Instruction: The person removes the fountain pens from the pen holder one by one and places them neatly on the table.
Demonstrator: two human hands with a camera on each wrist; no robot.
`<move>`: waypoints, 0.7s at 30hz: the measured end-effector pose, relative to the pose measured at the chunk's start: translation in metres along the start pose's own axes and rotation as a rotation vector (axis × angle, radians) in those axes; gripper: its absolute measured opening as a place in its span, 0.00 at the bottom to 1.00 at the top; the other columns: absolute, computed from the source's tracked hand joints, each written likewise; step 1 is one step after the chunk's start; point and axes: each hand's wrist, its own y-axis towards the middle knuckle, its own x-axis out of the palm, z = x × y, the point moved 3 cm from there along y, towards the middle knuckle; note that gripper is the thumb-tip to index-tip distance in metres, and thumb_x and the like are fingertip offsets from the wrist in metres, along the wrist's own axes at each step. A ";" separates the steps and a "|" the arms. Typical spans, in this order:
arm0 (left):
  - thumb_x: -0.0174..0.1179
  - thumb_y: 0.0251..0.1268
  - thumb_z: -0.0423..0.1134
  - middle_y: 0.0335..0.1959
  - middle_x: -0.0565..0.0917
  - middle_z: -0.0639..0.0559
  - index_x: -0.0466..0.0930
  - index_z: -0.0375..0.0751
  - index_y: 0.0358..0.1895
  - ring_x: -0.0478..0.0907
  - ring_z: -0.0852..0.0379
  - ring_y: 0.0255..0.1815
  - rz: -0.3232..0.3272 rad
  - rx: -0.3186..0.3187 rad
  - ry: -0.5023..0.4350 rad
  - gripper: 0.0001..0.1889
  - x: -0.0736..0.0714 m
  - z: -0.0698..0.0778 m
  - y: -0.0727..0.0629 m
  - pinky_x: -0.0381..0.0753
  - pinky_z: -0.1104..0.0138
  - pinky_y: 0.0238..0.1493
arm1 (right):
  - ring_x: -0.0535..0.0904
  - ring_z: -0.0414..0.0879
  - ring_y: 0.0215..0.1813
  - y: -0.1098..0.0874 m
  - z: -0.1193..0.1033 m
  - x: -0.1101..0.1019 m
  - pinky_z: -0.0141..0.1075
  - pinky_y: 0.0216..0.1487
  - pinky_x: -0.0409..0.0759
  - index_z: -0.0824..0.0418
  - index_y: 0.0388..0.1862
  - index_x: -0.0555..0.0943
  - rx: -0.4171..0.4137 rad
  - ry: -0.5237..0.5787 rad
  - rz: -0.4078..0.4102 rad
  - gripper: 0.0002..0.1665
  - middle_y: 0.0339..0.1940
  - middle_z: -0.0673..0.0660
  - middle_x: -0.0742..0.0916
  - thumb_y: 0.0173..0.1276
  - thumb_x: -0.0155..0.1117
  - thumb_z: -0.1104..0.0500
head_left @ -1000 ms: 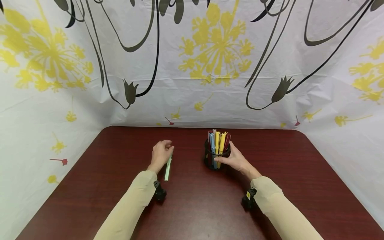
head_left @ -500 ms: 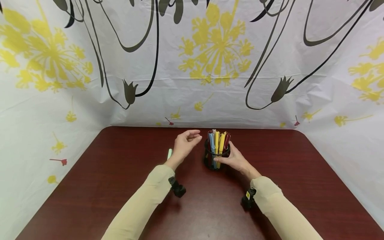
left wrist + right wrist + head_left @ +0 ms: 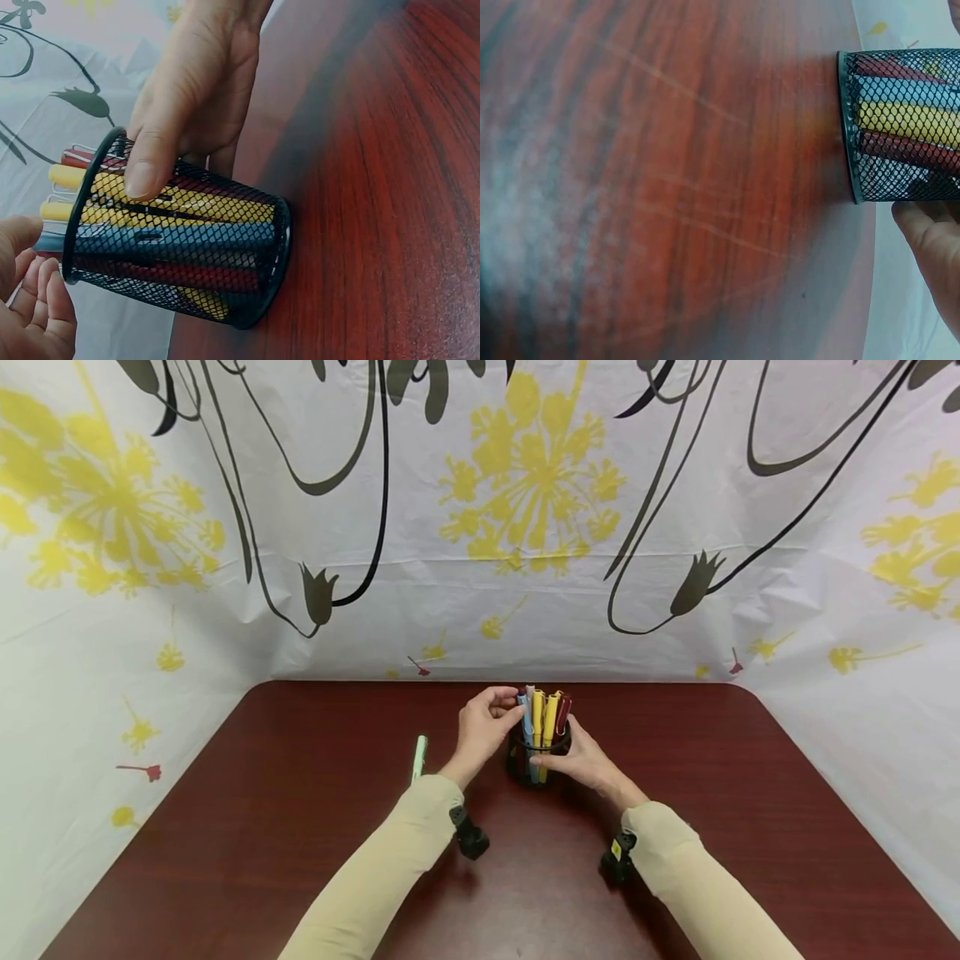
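A black mesh pen cup (image 3: 517, 767) stands upright on the table, filled with several pens. My right hand (image 3: 592, 770) grips the cup from its right side, thumb across the mesh in front. At the top of the cup, my left hand (image 3: 482, 727) has its thumb and fingers around the upper end of a blue pen (image 3: 187, 237). Beside it in the cup are yellow pens (image 3: 551, 720) and dark red pens (image 3: 564, 713). A light green pen (image 3: 419, 757) lies on the table left of the cup, partly hidden by the left sleeve.
The dark red-brown table (image 3: 300, 793) reaches back to a white sheet (image 3: 420, 610) printed with yellow and grey flowers. The same sheet borders both sides.
My left hand has moved right from beside the light green pen to the pens in the cup, its thumb now at the blue one. The right hand stays on the cup.
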 end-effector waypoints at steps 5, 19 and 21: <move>0.64 0.61 0.40 0.42 0.83 0.49 0.82 0.45 0.50 0.80 0.55 0.37 0.007 0.041 0.027 0.14 0.002 -0.002 -0.002 0.80 0.68 0.36 | 0.63 0.59 0.68 0.004 0.007 0.003 0.56 0.65 0.63 0.59 0.75 0.45 -0.053 0.041 -0.010 0.58 0.69 0.65 0.66 0.56 0.73 0.53; 0.64 0.60 0.39 0.41 0.85 0.49 0.81 0.45 0.49 0.81 0.56 0.37 0.031 0.155 0.072 0.14 0.007 0.001 -0.005 0.80 0.69 0.39 | 0.67 0.57 0.66 0.004 0.004 0.002 0.55 0.65 0.65 0.58 0.74 0.49 -0.068 0.050 0.001 0.55 0.65 0.64 0.70 0.56 0.73 0.55; 0.65 0.60 0.40 0.41 0.85 0.50 0.81 0.46 0.49 0.81 0.57 0.36 0.038 0.161 0.077 0.13 0.007 0.002 -0.005 0.80 0.69 0.38 | 0.68 0.57 0.65 0.004 0.004 0.002 0.55 0.64 0.65 0.58 0.74 0.49 -0.072 0.050 0.000 0.55 0.65 0.64 0.70 0.56 0.73 0.54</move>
